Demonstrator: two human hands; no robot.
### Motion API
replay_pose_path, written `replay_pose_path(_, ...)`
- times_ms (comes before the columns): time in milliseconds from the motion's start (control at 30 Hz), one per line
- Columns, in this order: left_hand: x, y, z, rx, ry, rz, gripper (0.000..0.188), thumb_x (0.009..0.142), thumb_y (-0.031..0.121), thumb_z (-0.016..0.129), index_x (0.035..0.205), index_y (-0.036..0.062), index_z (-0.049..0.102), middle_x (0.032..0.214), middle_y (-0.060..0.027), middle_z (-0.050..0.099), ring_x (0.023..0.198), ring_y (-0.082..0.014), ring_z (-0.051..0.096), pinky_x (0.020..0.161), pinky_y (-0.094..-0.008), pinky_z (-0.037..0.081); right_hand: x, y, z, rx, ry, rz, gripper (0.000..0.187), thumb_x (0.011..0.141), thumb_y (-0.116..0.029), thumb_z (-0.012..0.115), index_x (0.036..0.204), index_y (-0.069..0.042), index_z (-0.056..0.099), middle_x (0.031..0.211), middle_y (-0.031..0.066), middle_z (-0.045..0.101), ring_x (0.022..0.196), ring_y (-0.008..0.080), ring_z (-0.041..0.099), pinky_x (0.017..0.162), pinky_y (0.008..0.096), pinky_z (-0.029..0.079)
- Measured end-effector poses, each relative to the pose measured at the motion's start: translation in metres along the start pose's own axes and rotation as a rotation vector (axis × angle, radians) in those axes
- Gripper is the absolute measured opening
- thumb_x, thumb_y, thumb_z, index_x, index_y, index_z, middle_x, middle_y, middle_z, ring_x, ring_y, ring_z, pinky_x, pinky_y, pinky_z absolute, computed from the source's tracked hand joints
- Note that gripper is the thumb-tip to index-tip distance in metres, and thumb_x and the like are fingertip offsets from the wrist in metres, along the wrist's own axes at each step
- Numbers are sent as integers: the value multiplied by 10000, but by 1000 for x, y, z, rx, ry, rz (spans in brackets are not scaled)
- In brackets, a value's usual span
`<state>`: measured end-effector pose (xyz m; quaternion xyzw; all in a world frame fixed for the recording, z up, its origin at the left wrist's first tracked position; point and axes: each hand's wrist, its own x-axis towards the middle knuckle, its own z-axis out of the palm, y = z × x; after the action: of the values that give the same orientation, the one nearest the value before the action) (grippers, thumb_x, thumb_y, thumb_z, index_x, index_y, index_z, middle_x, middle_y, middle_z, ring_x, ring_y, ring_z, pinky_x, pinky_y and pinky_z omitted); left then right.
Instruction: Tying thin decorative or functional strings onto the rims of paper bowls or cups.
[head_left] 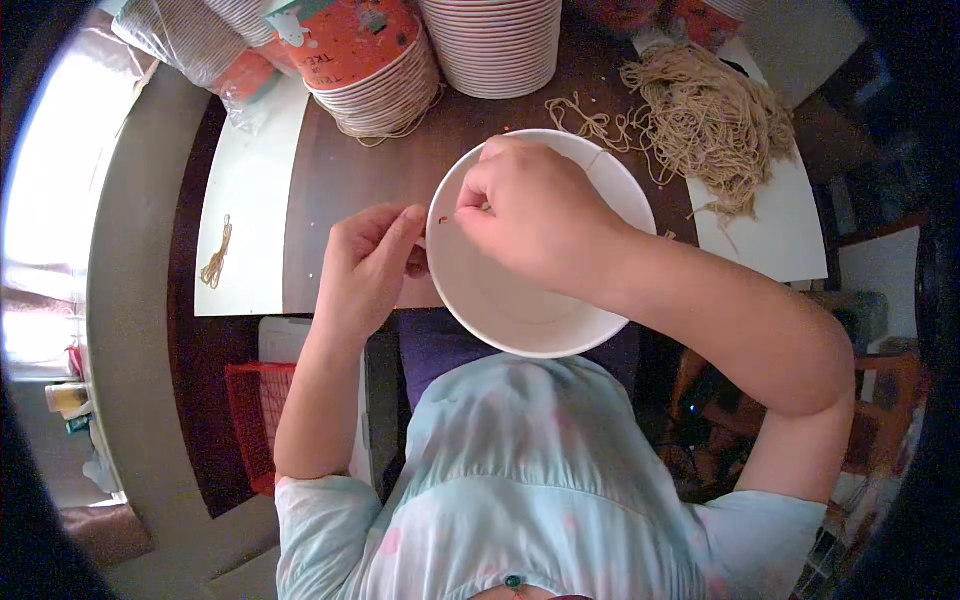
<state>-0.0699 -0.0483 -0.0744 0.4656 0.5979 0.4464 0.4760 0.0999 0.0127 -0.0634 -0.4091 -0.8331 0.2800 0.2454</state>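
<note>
A white paper bucket (530, 325) sits mouth up in front of me, at the table's near edge and over my lap. My right hand (535, 205) reaches into it, fingers curled and pinched close to the inner left wall. Whatever those fingertips hold is hidden. Outside the same wall, my left hand (372, 258) has its thumb and fingers closed against the bucket's left side; I cannot make out anything between them. On the inner wall, between the two hands, is a small reddish mark (443, 220).
A tangled heap of tan twine (710, 120) lies at the far right, with loose strands trailing left. Stacked orange printed buckets (350, 50) and a white-rimmed stack (495, 50) stand at the back. A small twine bundle (216, 255) rests on the left white panel. A red basket (258, 400) is below.
</note>
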Motion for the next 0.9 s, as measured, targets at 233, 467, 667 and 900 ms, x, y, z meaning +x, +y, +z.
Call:
replay_pose_path(233, 2, -3, -4, -12, -51, -14, 239, 936, 167, 514, 968, -47, 617, 768, -28, 631, 661, -84, 584, 597, -217, 472, 4, -1, 4, -1, -3, 27, 123, 733, -111, 584, 668, -6, 590, 797, 125, 581, 744, 296, 589, 684, 395, 468)
replay_pose_path(467, 0, -1, -4, 10, -128, 35, 203, 896, 37, 513, 1045, -69, 601, 848, -48, 643, 752, -78, 583, 658, -219, 489, 3, -2, 2, 35, -34, 82, 136, 731, -134, 598, 686, -5, 609, 720, 141, 614, 667, 294, 608, 625, 392, 477)
replay_pose_path(667, 1, 2, -5, 113, -153, 69, 202, 882, 25, 529, 1038, -77, 608, 877, -60, 649, 784, -78, 581, 684, -219, 490, 2, -2, 2, 191, -23, 219, 157, 763, -150, 617, 701, -5, 621, 622, 109, 617, 573, 177, 599, 545, 329, 469)
replay_pose_path(900, 2, 1, -7, 82, -173, 65, 204, 882, 27, 536, 1041, -79, 608, 884, -59, 651, 782, -77, 583, 683, -222, 494, -2, -3, 5, 209, -19, 219, 166, 758, -149, 604, 691, 0, 637, 652, 155, 627, 616, 251, 616, 586, 378, 487)
